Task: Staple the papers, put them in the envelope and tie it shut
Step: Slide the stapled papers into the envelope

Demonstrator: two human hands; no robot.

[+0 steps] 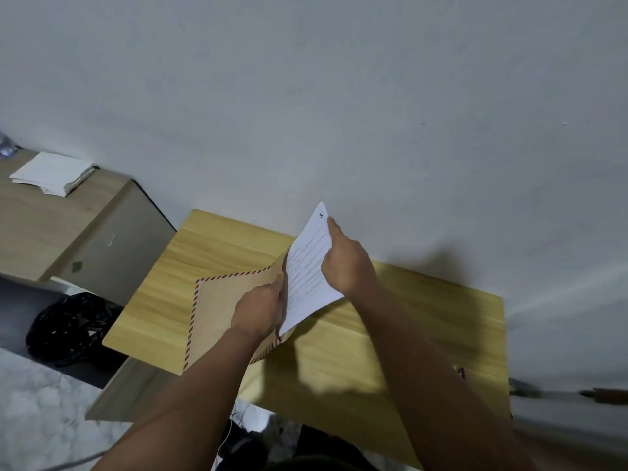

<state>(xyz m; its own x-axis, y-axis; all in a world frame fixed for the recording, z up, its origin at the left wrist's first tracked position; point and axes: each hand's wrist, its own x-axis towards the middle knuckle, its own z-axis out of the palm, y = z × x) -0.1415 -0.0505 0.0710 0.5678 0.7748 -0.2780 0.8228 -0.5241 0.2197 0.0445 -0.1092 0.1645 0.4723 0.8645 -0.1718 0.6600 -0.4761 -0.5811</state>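
Observation:
A brown envelope (221,304) with a red and blue striped border is held above the wooden table (424,321), its mouth facing right. My left hand (260,309) grips the envelope at its open edge. My right hand (346,263) holds the white printed papers (307,266) by their upper right side. The papers' lower left part sits inside the envelope's mouth; most of the sheet sticks out toward the wall. A small dark mark shows at the papers' top corner. No stapler is visible.
A lower wooden cabinet (51,219) stands at the left with a stack of white paper (51,173) on it. A black plastic bag (71,329) lies on the floor beside the table. The white wall (339,96) rises right behind the table.

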